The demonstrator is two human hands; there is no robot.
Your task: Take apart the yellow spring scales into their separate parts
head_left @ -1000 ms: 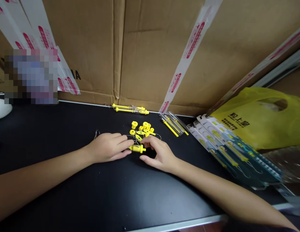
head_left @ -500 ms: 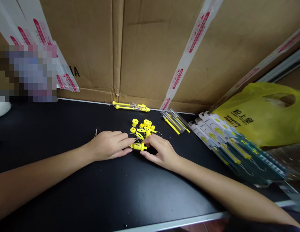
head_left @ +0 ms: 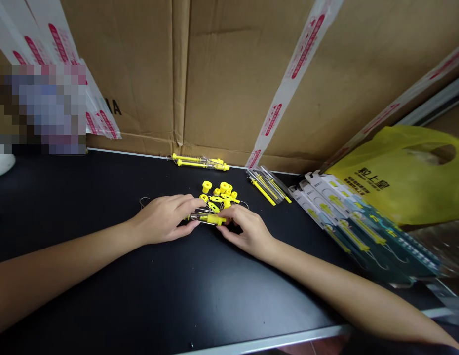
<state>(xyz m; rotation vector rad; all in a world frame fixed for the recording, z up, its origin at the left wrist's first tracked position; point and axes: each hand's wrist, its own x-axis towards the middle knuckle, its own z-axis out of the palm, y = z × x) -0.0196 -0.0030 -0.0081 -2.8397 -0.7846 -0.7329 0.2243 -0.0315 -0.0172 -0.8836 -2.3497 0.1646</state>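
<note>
A slim hook tool with a yellow plastic end and metal wires lies crosswise between my hands, just above the black tabletop. My left hand is closed around its wire end, and the fingers hide part of it. At the yellow end, my right hand pinches with thumb and fingertips. A thin wire hook sticks out behind my left hand. Just beyond the fingers is a pile of loose yellow plastic parts, with small springs and wires among them.
Yellow hook tools lie along the back edge by a cardboard box. Clear tubes with yellow rods are right of the pile. Printed packages and a yellow plastic bag stand at the right.
My left hand has slid slightly left along the tool, exposing more of its metal wires. The yellow end has tilted and risen slightly; my right hand stays at that end.
</note>
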